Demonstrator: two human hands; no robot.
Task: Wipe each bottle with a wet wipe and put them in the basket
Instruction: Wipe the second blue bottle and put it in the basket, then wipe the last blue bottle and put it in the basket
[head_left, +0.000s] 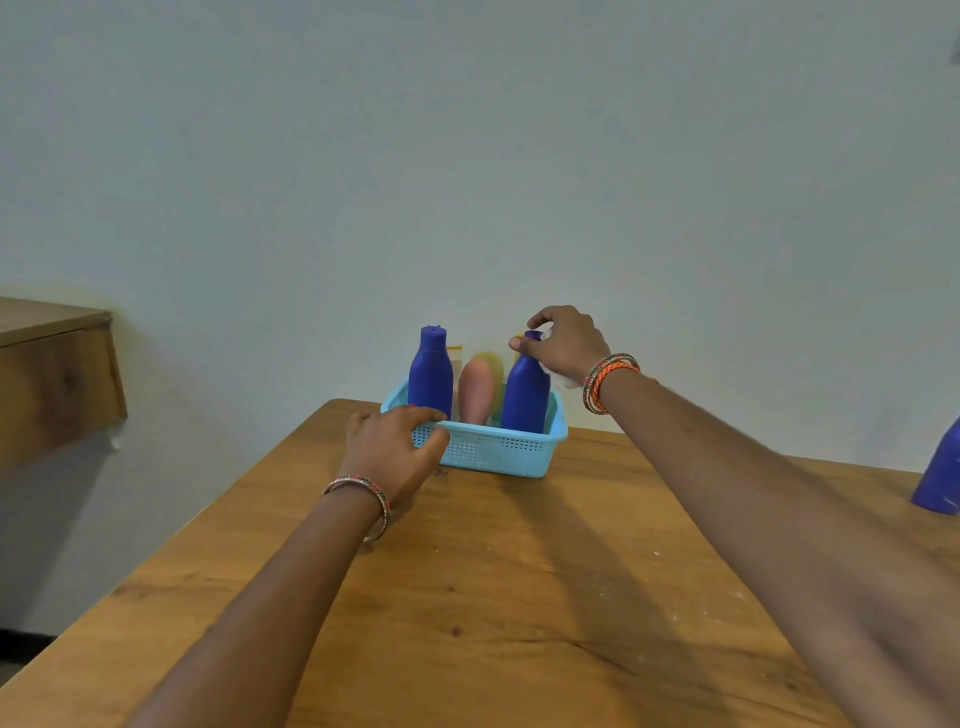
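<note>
Blue bottle (525, 395) stands upright in the basket (493, 449), my right hand (563, 340) pinching its cap with the wipe (563, 381). My left hand (392, 449) grips the basket's near-left rim; bare tabletop (519, 597) spreads below both wrists.

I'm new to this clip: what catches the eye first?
The light blue basket at the table's far edge, with blue bottles standing in it. The right hand grips the right blue bottle by its cap; the left hand holds the basket's near corner.
</note>
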